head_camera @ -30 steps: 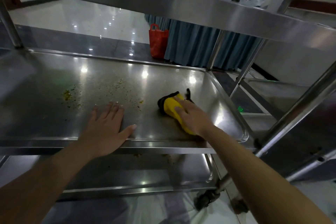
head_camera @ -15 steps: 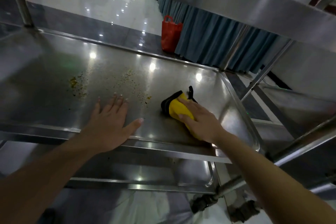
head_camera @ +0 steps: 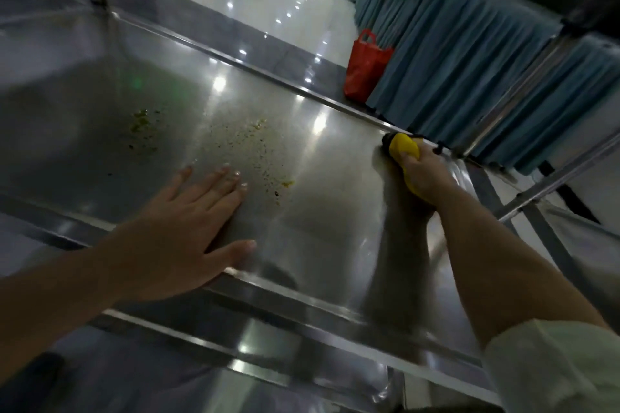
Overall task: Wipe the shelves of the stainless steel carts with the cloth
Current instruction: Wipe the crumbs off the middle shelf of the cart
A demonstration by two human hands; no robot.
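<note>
Up at the far right corner of the middle shelf [head_camera: 318,228], my right hand [head_camera: 423,174] has its fingers curled around the yellow cloth [head_camera: 404,148], pressing it against the back rim. Left hand [head_camera: 183,231] lies flat, fingers spread, near the front edge.

Risks: the crumbs [head_camera: 248,147] and greenish smear [head_camera: 141,122] sit mid-shelf, well apart from the cloth; a careless sweep could push them off the edge onto the floor or just smear them. Left palm may drag through debris.

Versus a second ago: cloth went from mid-right to the back corner; left hand barely shifted.
</note>
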